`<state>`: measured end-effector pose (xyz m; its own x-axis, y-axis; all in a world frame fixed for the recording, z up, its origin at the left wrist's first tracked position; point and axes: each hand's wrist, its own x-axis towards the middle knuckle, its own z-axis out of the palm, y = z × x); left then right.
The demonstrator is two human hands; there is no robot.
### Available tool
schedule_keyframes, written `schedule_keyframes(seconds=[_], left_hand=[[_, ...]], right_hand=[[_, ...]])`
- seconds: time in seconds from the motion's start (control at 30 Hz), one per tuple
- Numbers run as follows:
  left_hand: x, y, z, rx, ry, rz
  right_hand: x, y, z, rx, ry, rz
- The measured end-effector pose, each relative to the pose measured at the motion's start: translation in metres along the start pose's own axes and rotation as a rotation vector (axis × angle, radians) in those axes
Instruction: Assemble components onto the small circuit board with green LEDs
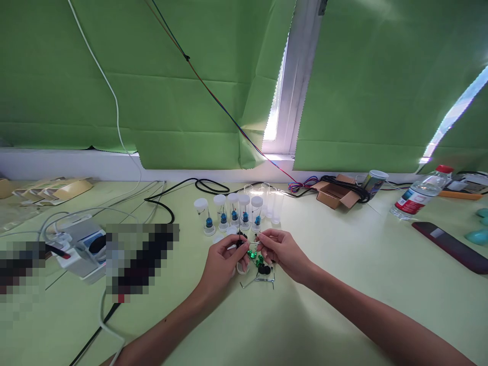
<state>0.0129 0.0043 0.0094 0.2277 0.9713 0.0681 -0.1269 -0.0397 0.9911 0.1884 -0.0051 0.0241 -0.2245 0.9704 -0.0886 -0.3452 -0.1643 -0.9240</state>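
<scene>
My left hand [224,260] is closed, its fingertips pinching a small black part [239,244] from which a thin rod rises upright. Facing it, my right hand [284,254] pinches a thin metal rod [253,243] that points at the black part; whether the two touch I cannot tell. Below the fingers lie shiny green pieces [260,261] and black round pieces [264,270]. L-shaped hex keys [249,282] rest in front of them. A white cap [243,268] is partly hidden by my left hand. Just behind stand several clear tubes [209,216] with white lids and blue parts inside.
Clear tubes [276,211] without blue parts stand behind right. An open cardboard box [335,192], a can [372,184], a water bottle [421,195] and a dark elongated case [450,246] are at right. Cables and a white power strip [82,254] occupy the left.
</scene>
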Motion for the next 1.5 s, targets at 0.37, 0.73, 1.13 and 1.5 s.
schedule_keyframes(seconds=[0.37,0.73,1.13,1.5], left_hand=[[0.0014,0.0061,0.0028,-0.05,0.06,-0.022],[-0.0015,0.0045,0.002,-0.013,0.013,-0.007],[-0.0009,0.0046,0.0003,0.029,0.021,0.01],[-0.0009,0.0038,0.001,0.003,0.043,0.002]], right_hand=[[-0.0002,0.0082,-0.0023,-0.376,0.071,-0.366],[-0.0012,0.0065,-0.0009,-0.429,0.076,-0.385],[0.0001,0.005,-0.0002,-0.166,-0.012,-0.094],[-0.0004,0.0052,0.0014,-0.029,-0.054,0.001]])
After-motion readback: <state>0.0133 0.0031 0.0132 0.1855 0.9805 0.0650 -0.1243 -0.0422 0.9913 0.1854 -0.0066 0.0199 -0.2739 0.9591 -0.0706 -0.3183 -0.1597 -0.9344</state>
